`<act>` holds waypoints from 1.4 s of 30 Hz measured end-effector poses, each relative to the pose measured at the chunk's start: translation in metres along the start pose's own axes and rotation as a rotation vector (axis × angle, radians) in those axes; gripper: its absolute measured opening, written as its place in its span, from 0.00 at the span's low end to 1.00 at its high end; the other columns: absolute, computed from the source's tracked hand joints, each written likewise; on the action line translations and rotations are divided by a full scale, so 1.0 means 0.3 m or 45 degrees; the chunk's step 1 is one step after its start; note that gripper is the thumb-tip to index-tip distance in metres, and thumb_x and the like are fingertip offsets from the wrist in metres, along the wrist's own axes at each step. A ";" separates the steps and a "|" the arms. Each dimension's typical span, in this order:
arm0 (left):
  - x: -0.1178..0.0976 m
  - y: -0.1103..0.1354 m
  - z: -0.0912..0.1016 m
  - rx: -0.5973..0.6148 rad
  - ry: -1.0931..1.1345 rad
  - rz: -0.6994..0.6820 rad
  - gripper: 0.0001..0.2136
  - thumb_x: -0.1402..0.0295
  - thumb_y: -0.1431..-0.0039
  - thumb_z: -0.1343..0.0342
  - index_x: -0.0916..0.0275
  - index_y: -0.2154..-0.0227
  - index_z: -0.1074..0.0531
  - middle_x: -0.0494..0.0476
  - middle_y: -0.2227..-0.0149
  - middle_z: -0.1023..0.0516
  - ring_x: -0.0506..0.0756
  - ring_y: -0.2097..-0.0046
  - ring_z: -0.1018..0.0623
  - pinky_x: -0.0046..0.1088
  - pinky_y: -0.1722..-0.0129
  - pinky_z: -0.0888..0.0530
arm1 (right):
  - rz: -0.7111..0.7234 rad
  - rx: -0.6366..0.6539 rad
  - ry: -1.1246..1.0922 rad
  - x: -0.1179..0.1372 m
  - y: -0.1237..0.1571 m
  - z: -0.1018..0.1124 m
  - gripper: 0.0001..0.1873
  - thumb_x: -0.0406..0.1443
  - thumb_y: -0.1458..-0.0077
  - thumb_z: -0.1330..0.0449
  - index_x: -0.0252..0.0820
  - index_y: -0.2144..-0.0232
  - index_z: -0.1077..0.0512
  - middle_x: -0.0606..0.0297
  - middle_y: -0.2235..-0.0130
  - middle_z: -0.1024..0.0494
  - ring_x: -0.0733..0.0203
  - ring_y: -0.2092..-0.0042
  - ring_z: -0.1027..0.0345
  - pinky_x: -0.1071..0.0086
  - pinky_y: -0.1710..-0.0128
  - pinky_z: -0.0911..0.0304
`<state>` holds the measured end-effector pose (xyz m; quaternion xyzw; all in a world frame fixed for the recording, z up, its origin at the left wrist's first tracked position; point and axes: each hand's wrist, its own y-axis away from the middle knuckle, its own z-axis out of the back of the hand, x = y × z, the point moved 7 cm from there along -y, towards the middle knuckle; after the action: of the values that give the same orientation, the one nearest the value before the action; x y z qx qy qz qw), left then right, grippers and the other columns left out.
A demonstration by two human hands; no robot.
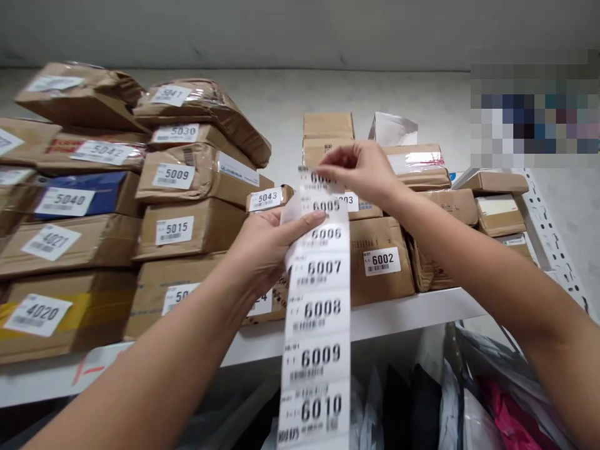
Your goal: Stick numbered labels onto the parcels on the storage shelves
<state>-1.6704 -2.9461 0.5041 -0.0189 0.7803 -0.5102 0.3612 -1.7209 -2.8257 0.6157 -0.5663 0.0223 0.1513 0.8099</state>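
A strip of white labels (321, 312) hangs between the two hands, in front of the loaded shelf, its lower end running out of view. It is narrow, matte and slightly bowed, with bold black numbers reading 6005 down to 6010 and small barcodes beneath them; the top label (316, 181) is partly covered and too blurred to read fully. The left hand (267, 244) has its thumb clamped on the strip's face near 6005 and 6006, its other fingers mostly hidden behind. The right hand (368, 167) has thumb and forefinger pinched together at the top label's corner. The step in hand seems to be parting that label from the strip; the next move calls for a steady left grip and a gentle, even pull with the right. Behind stand cardboard parcels (389, 284), several numbered, on a white shelf (398, 324), with bagged items (506, 412) below.
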 end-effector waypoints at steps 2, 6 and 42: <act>0.010 0.011 0.001 0.049 -0.048 0.045 0.06 0.72 0.57 0.31 0.63 0.78 0.23 0.55 0.81 0.23 0.53 0.81 0.26 0.25 0.83 0.30 | 0.022 -0.098 0.124 -0.006 -0.078 0.046 0.08 0.37 0.39 0.34 0.36 0.62 0.23 0.61 0.63 0.20 0.62 0.57 0.25 0.66 0.56 0.30; 0.016 0.026 0.018 0.024 -0.013 -0.108 0.07 0.69 0.54 0.30 0.62 0.78 0.24 0.55 0.78 0.22 0.52 0.78 0.25 0.24 0.80 0.28 | -0.101 -0.082 0.537 -0.044 -0.183 0.059 0.07 0.30 0.37 0.40 0.29 0.60 0.25 0.61 0.59 0.21 0.60 0.51 0.26 0.67 0.50 0.36; -0.004 0.005 0.104 -0.118 0.001 -0.236 0.14 0.59 0.65 0.30 0.61 0.76 0.23 0.51 0.78 0.20 0.50 0.80 0.25 0.23 0.83 0.28 | -0.219 -0.443 0.508 -0.096 -0.368 0.088 0.11 0.29 0.40 0.39 0.45 0.73 0.34 0.64 0.60 0.21 0.60 0.55 0.32 0.68 0.51 0.39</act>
<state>-1.6507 -2.9693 0.4967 -0.1073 0.7981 -0.5048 0.3109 -1.7222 -2.8421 0.7317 -0.7154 0.1069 -0.0308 0.6898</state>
